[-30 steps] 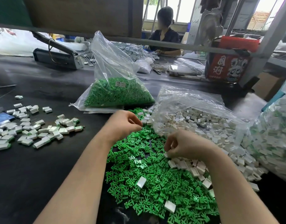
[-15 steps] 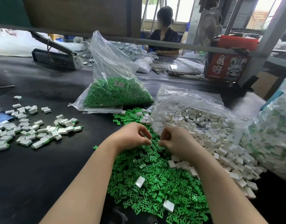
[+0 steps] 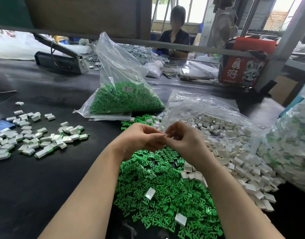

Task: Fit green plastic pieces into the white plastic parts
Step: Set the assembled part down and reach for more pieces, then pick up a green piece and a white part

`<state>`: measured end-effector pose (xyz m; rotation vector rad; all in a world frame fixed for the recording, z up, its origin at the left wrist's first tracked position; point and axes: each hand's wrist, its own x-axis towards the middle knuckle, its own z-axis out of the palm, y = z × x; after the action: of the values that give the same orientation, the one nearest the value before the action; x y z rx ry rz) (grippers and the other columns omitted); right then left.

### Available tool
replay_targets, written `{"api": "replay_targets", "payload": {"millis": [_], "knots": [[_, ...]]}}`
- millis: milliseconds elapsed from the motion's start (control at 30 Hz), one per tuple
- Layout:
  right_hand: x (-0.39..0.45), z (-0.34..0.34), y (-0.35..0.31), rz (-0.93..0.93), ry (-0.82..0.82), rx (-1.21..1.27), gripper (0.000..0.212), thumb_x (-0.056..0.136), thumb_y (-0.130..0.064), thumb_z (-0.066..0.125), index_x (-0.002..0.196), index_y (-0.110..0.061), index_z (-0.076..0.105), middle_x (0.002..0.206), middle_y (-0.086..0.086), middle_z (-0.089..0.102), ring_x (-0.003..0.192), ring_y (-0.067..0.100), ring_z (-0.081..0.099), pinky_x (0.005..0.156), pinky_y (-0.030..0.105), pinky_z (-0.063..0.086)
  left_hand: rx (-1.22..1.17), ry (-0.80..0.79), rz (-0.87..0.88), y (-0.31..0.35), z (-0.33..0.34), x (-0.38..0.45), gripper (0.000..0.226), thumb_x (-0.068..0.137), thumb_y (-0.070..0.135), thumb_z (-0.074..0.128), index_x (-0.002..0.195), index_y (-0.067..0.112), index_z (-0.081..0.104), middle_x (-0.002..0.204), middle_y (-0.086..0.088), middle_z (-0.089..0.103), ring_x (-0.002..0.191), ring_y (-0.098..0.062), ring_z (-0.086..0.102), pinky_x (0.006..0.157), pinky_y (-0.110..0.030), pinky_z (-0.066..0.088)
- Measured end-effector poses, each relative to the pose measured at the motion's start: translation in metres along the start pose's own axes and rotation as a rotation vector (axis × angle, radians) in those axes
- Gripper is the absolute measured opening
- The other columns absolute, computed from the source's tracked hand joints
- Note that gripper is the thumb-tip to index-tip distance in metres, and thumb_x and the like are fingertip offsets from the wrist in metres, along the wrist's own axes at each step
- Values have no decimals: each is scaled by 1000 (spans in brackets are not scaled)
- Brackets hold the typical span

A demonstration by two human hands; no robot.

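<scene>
Both raised off the green pile (image 3: 158,192) since a second ago: left hand (image 3: 139,140) and right hand (image 3: 182,138) now meeting fingertip to fingertip, pinching a barely visible piece; likely mid-fit.

- A small factory assembly workshop — a long black worktable (image 3: 36,178) runs under a metal frame.
- Clear bags (image 3: 124,94) hold bulk green pieces; loose white parts (image 3: 234,152) lie heaped.
- A second worker (image 3: 176,37) sits opposite at another pile — a heat sealer (image 3: 62,61) rests nearby.
</scene>
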<state>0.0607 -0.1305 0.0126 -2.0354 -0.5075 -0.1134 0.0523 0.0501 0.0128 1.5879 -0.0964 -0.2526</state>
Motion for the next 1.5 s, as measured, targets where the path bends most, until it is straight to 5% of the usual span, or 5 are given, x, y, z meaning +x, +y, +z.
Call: {"api": "replay_targets", "payload": {"millis": [200, 633, 1100, 1333, 1500], "knots": [[-4, 5, 10, 135, -345, -521, 31, 85, -39, 73, 114, -30, 65, 115, -11, 60, 100, 8, 60, 96, 32, 52, -419, -38, 27, 4, -20, -9, 23, 74, 5, 66, 95, 5, 76, 100, -16, 75, 80, -17, 74, 70, -24, 60], [-1, 14, 6, 23, -401, -585, 18, 83, -41, 74, 101, -37, 69, 98, -15, 62, 92, 7, 58, 84, 27, 49, -545, -112, 97, 2, -21, -10, 25, 81, 2, 61, 95, 11, 79, 103, -15, 74, 88, -18, 74, 74, -24, 59], [-2, 14, -1, 6, -448, -544, 8, 82, -29, 77, 82, -34, 69, 80, -17, 63, 72, -5, 55, 60, 14, 39, -551, 74, 8, 0, -20, -3, 26, 72, 15, 71, 95, 4, 69, 74, -7, 74, 54, -7, 67, 53, -18, 57], [-4, 8, -1, 141, -172, -125, 10, 86, -15, 73, 88, -25, 70, 84, -8, 72, 75, 4, 68, 75, 22, 58, -496, 43, 28, -1, -20, -3, 9, 74, 13, 72, 79, 12, 78, 88, -12, 76, 72, -14, 74, 59, -22, 58], [-3, -1, -10, 132, 115, 476, 12, 82, -8, 72, 91, -16, 70, 80, -5, 73, 68, 1, 66, 61, 14, 51, -489, 12, 43, -1, -17, -3, 13, 73, 13, 73, 85, 9, 74, 93, -16, 76, 76, -17, 74, 63, -24, 59]]}}
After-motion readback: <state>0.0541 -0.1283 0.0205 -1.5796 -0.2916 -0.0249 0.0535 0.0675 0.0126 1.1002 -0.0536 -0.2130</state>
